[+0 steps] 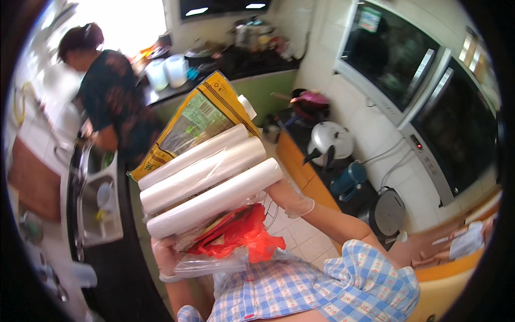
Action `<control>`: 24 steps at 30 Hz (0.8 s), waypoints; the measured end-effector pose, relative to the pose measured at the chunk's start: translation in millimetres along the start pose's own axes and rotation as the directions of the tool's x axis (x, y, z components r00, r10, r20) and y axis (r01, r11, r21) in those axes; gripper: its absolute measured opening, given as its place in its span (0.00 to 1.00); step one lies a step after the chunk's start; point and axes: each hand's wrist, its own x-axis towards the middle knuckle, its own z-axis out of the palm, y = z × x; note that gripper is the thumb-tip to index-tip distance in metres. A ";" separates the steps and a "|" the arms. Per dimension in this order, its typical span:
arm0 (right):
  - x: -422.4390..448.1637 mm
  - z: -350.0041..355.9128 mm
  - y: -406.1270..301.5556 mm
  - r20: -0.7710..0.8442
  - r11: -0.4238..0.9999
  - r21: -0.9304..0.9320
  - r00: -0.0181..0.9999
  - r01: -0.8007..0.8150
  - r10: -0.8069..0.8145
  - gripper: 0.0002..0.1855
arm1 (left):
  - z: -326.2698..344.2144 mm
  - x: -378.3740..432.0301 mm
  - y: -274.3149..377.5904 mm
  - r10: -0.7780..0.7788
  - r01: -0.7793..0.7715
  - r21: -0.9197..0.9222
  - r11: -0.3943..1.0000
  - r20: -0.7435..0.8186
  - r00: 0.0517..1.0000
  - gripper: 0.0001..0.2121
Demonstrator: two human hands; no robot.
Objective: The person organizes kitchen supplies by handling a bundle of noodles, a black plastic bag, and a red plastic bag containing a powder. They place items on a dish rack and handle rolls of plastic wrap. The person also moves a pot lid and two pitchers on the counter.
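My left hand (164,257), in a thin clear glove, supports the lower left end of a stack of packages. My right hand (283,195), gloved too, grips the stack at its right side. On top lie several rolls of white plastic film or bags (215,199), side by side. Behind them a yellow-edged food pouch (199,116) with a clear window sticks out. Nearer my body are a crumpled red plastic bag (241,233) and a clear plastic bag (213,265). The fingers beneath the stack are mostly hidden.
Another person (116,96) stands at the left by a double sink (108,217) in a black counter. Pitchers (171,72) stand on the back counter. At the right, a counter holds a pressure cooker (332,139), a blue appliance (354,175) and a dark round pan (388,211), below glass-fronted cabinets.
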 end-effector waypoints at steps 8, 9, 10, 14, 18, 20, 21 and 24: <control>51.3 -105.7 -94.0 -0.114 0.920 0.391 0.993 0.021 0.026 0.11 | 139.0 121.5 36.1 -0.180 0.233 -0.055 0.971 0.473 0.862 0.25; 59.8 -118.9 -92.3 -0.215 0.954 0.286 0.976 0.090 -0.028 0.10 | 167.1 128.1 44.6 -0.196 0.255 -0.052 0.966 0.500 0.844 0.24; 73.1 -140.7 -100.9 -0.226 0.971 0.229 0.974 0.071 -0.018 0.09 | 191.9 147.2 52.4 -0.225 0.299 -0.027 0.954 0.594 0.773 0.23; 111.6 -198.3 -177.0 -0.299 0.990 0.139 0.952 -0.022 0.063 0.18 | 280.9 228.7 101.8 -0.205 0.254 0.079 0.964 0.828 0.521 0.20; 176.2 -275.7 -222.8 -0.309 0.965 0.217 0.948 0.148 -0.076 0.12 | 392.3 285.2 156.5 -0.100 -0.011 0.105 0.994 0.968 0.232 0.19; 190.3 -297.4 -251.7 -0.064 0.861 0.345 0.925 0.373 -0.375 0.13 | 437.4 300.0 202.4 -0.048 -0.216 0.067 0.974 0.995 0.091 0.19; 203.9 -336.7 -264.8 -0.054 0.888 0.340 0.949 0.310 -0.311 0.12 | 475.1 329.0 183.3 -0.029 -0.210 0.021 0.977 0.999 -0.035 0.19; 224.9 -431.7 -323.4 0.004 0.917 0.369 0.986 0.155 -0.168 0.12 | 607.5 361.3 172.1 0.023 -0.269 -0.178 0.946 0.868 -0.496 0.16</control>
